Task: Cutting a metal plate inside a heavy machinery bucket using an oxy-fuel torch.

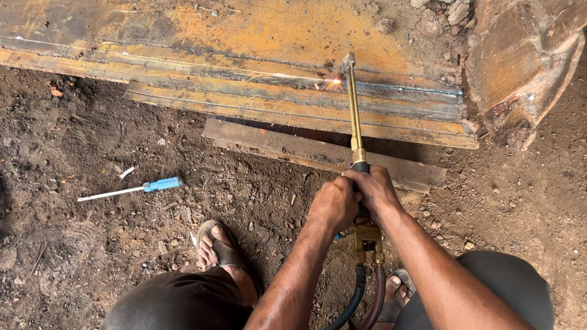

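- my left hand (332,205) and my right hand (374,190) are both wrapped tight around the dark grip of a brass cutting torch (356,131), the two hands touching each other on the handle.
- the torch's long brass tube runs up and away from me to its nozzle, which sits over the rusty steel plate (257,36) lying on the ground.
- at the nozzle tip there is a bright orange glow with sparks (333,82), right on a line that runs across the plate; to the right of it the line looks pale and bluish.
- below my hands the brass valve block of the torch joins two hoses (365,296), one dark and one reddish, which drop between my knees.
- a narrower rusty steel strip (275,143) lies on the dirt just in front of the plate, partly under the torch tube.
- my left foot, in a sandal (220,247), rests on the dirt ground (92,244); the other sandal peeks out beside the hoses.
- a screwdriver with a blue handle (131,189) lies on the dirt well to my left.
- a big rusty metal piece (520,67) sits at the plate's right end.
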